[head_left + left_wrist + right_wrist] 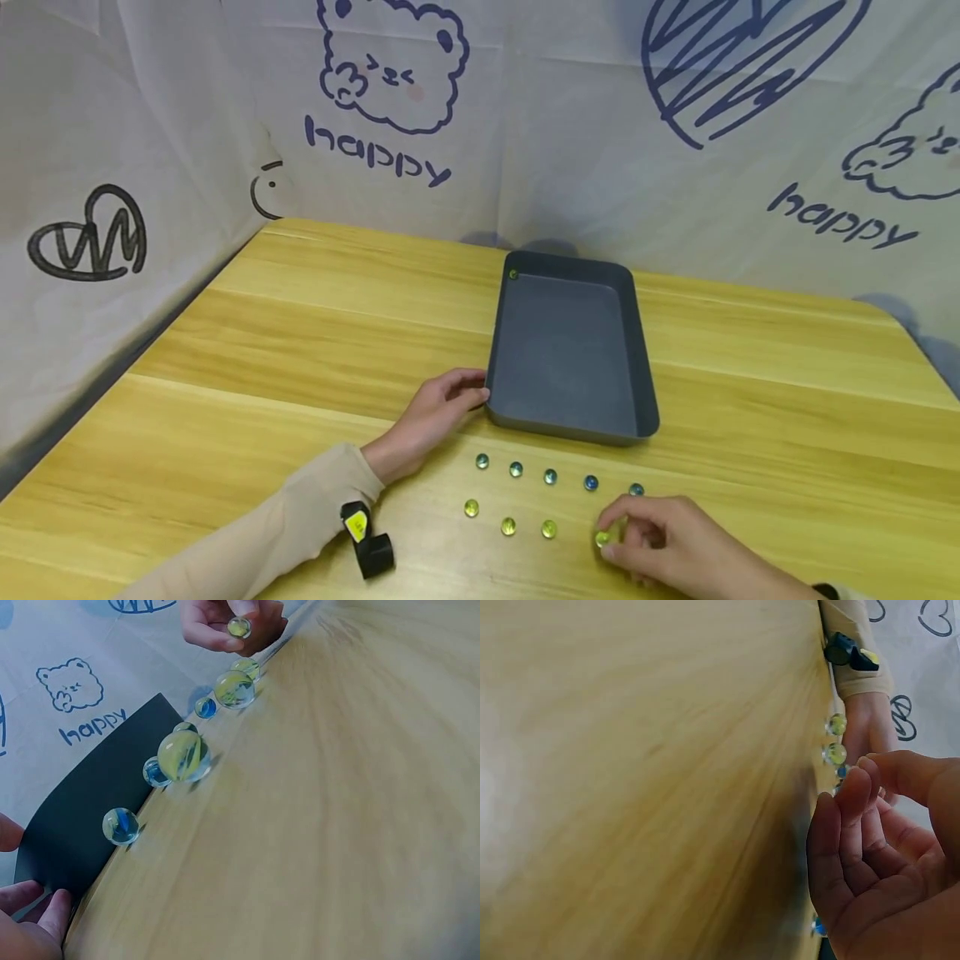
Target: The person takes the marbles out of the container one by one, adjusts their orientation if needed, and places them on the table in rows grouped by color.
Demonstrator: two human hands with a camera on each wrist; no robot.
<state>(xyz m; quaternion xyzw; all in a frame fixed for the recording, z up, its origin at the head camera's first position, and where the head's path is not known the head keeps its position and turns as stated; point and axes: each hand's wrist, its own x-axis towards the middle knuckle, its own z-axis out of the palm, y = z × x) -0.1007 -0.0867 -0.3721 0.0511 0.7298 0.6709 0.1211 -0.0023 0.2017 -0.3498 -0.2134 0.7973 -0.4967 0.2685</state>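
Observation:
My right hand pinches a yellow glass marble between thumb and fingertips. In the left wrist view the held marble shows just above the tabletop. From the right wrist the fingers hide it. Against the left wall of a dark grey rectangular tray, near its front corner, rest the fingertips of my left hand. Three yellow marbles, one of them the leftmost marble, form a row left of my right hand. Behind them runs a row of several blue marbles. One yellow-green marble lies in the tray's far left corner.
The wooden table extends around the tray on all sides. White cloth with drawings hangs behind the table and along its left. A black wrist camera juts from my left sleeve.

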